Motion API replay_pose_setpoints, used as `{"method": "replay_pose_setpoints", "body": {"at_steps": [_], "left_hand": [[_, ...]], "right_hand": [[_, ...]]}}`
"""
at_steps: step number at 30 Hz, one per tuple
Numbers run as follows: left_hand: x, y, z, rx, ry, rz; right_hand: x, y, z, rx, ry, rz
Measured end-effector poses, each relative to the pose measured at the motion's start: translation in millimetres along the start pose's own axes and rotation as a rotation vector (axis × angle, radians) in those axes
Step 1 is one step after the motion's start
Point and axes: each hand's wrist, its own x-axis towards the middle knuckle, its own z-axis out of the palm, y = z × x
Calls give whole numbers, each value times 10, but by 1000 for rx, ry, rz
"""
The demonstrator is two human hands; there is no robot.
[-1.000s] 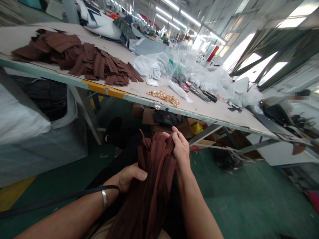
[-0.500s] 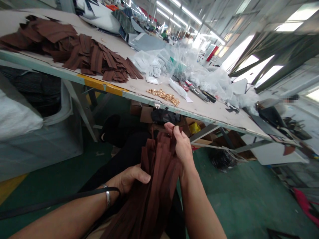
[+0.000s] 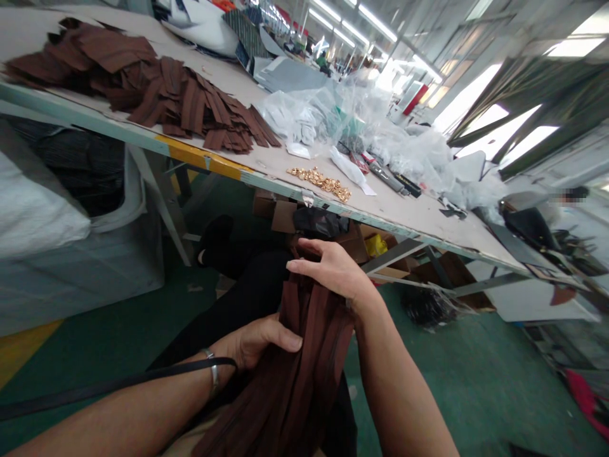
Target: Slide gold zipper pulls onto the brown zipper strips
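A bundle of long brown zipper tapes (image 3: 304, 368) hangs over my lap, its upper ends pointing at the table. My left hand (image 3: 266, 339) is wrapped round the bundle from the left, thumb pressed across the front and the other fingers hidden behind. At the upper ends, my right hand (image 3: 333, 270) curls over from the right, its fingers bent across the tape tips. Beyond my hands, by the table's near edge, lies a small heap of gold-coloured zipper sliders (image 3: 321, 184). A large pile of similar brown tapes (image 3: 143, 82) covers the table's left part.
The long table (image 3: 266, 174) runs across in front of me. Clear plastic bags (image 3: 380, 136), a grey tool (image 3: 385, 178) and a white paper strip (image 3: 349, 168) lie on it. A grey bin (image 3: 95, 273) stands at left; cardboard boxes (image 3: 283, 216) sit under the table.
My right hand has turned and moved left over the top of the bundle, its fingers now lying across the tape ends. My left hand keeps its hold. The view has shifted slightly.
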Motion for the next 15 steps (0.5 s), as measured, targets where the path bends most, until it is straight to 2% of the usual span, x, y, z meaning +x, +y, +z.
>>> {"method": "replay_pose_setpoints", "body": {"at_steps": [4, 7, 9, 13, 15], "left_hand": [[0, -6, -1, 1, 13, -10], [-5, 2, -3, -1, 8, -25], [-10, 11, -2, -3, 2, -39], [-9, 33, 5, -14, -10, -69], [-2, 39, 5, -28, -12, -74]], "right_hand": [[31, 103, 79, 118, 54, 13], [35, 42, 23, 285, 202, -24], [7, -88, -125, 394, 325, -71], [-208, -506, -594, 541, 577, -196], [-400, -722, -756, 701, 629, -221]]}}
